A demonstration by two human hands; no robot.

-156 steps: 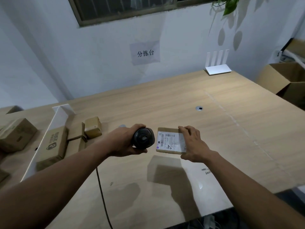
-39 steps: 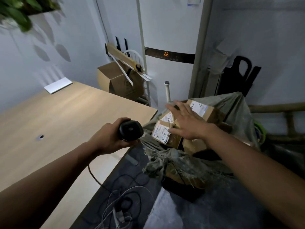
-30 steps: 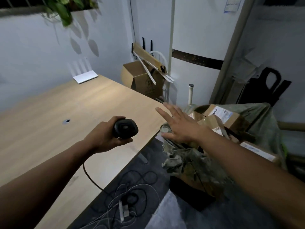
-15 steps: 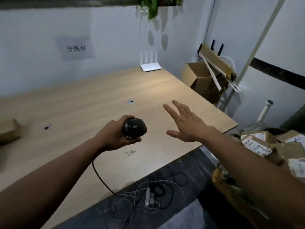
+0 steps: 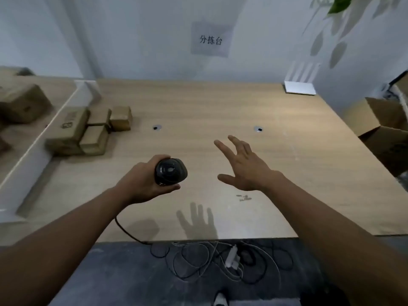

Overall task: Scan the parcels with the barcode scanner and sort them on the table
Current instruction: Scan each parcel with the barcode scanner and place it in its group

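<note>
Flanking the table (image 5: 220, 102): stacked parcels (image 5: 88, 131), router (image 5: 299, 87).

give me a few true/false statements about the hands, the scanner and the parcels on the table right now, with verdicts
1. The left hand grips the barcode scanner. True.
2. The right hand holds a parcel. False: it is empty, fingers spread above the table.
3. A cluster of brown parcels sits on the table's left side. True.
4. The white router stands at the near edge. False: it is at the far right corner by the wall.
5. The scanner is cordless. False: a cable trails off the near edge.
</note>
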